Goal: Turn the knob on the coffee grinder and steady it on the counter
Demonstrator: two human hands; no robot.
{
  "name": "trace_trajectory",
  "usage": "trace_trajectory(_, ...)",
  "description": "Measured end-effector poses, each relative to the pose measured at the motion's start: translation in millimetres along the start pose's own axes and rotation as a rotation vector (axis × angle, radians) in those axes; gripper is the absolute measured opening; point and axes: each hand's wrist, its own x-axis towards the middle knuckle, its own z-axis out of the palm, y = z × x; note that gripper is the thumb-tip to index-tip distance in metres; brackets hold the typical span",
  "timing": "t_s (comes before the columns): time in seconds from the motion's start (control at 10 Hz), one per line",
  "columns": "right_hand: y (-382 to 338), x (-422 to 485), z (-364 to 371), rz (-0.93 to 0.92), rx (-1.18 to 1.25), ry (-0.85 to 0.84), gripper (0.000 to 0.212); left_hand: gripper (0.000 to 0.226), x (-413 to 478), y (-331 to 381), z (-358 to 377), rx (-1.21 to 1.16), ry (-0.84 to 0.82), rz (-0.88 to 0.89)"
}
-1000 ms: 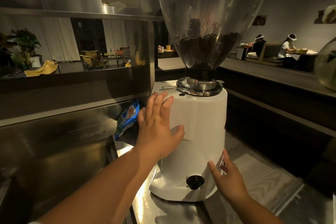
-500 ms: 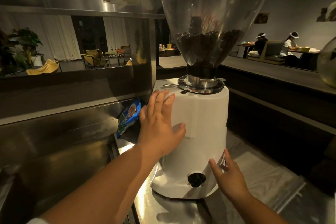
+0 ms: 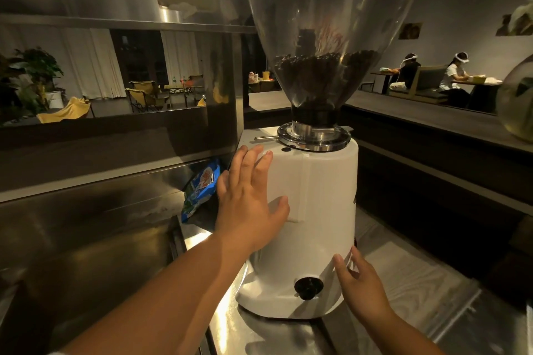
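Note:
A white coffee grinder (image 3: 320, 210) stands on the steel counter (image 3: 259, 337), with a clear hopper (image 3: 331, 37) holding dark beans on top. A black knob (image 3: 308, 287) sits low on its front. My left hand (image 3: 248, 204) lies flat against the grinder's upper left side, fingers spread. Against the lower right side of the base rests my right hand (image 3: 360, 288), fingers apart, just right of the knob and not on it.
A blue snack bag (image 3: 200, 190) leans behind the grinder on the left. A steel backsplash and shelf (image 3: 115, 23) rise at left. A glass vessel (image 3: 516, 101) stands at the right edge. Two seated people are far back right.
Both hands stay pressed on the grinder in nearly the same places; the view has shifted slightly.

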Motion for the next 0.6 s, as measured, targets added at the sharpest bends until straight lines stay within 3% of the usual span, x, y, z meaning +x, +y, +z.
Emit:
trace_trajectory(0.1, 7, -6, 2, 0.054, 0.006, 0.001, 0.057, 0.070, 0, 1, 1, -0.011, 0.011, 0.006)
trace_trajectory(0.3, 8, -19, 2, 0.059, -0.023, 0.032, 0.021, 0.069, -2, 1, 1, -0.036, 0.006, -0.004)
trace_trajectory(0.6, -5, -31, -4, 0.134, -0.042, -0.159, 0.044, 0.069, -1, -4, -8, -0.072, -0.089, 0.016)
